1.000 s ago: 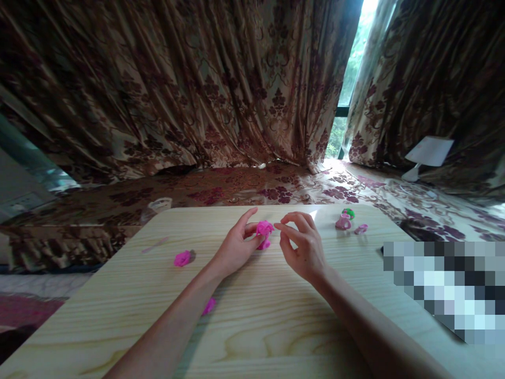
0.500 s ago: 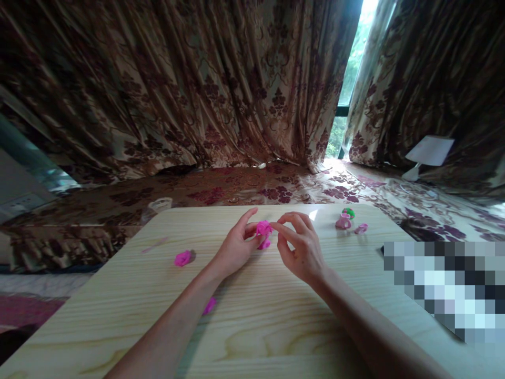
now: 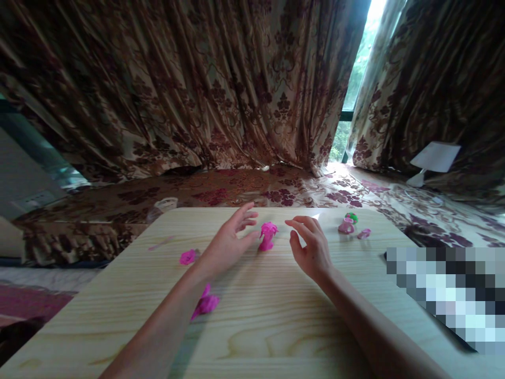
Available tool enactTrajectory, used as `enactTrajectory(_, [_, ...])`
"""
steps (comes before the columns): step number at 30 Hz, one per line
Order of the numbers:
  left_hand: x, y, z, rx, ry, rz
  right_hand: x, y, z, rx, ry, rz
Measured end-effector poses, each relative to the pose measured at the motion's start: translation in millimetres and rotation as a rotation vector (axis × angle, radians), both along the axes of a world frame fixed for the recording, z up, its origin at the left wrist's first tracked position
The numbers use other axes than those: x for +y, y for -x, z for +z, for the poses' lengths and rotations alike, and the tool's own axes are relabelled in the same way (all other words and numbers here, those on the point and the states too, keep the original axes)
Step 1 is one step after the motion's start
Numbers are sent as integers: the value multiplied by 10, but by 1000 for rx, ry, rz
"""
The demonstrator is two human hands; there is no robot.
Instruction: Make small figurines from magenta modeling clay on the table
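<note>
A bright pink clay flower (image 3: 267,235) stands upright on the light wooden table (image 3: 276,326), between my two hands. My left hand (image 3: 231,243) rests just left of it, fingers spread and open, thumb close to the flower's base. To the flower's right my right hand (image 3: 311,247) hovers with loosely curled, parted fingers, holding nothing. Neither hand grips the flower.
More pink clay lies about: a lump (image 3: 188,257) to the left, another piece (image 3: 205,303) beside my left forearm, a thin strip (image 3: 160,243) far left. A pale pink shape (image 3: 346,227), a green-and-pink ball (image 3: 351,217) and a small bit (image 3: 363,233) lie to the right. Patterned curtains hang behind.
Both hands have let go of the pink flower and drawn apart. The flower now stands free on the table. The view shifted slightly.
</note>
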State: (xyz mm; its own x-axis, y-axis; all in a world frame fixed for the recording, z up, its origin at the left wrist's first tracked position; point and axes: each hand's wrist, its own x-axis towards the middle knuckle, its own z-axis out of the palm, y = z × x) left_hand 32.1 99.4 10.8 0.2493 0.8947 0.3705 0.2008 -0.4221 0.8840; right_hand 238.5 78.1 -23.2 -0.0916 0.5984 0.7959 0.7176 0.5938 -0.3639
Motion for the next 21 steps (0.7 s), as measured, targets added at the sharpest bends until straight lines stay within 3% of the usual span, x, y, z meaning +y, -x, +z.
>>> enactTrajectory(4, [-96,473,209,131,-59,189,59,-86,-75,29,37,-26])
enactTrajectory(8, [-157,692,169,187,72,286,125,-102,-205,6,136,-14])
enactTrajectory(11, [-120,515,43,119,166,149,151,-40,-290,-88,211,18])
enactTrajectory(15, [-49,81,-72,88,192,-25,178,78,-330,-126,254,-9])
enactTrajectory(21, [10,-250,-173,83,174,-53,242,163,-332,-127,288,-21])
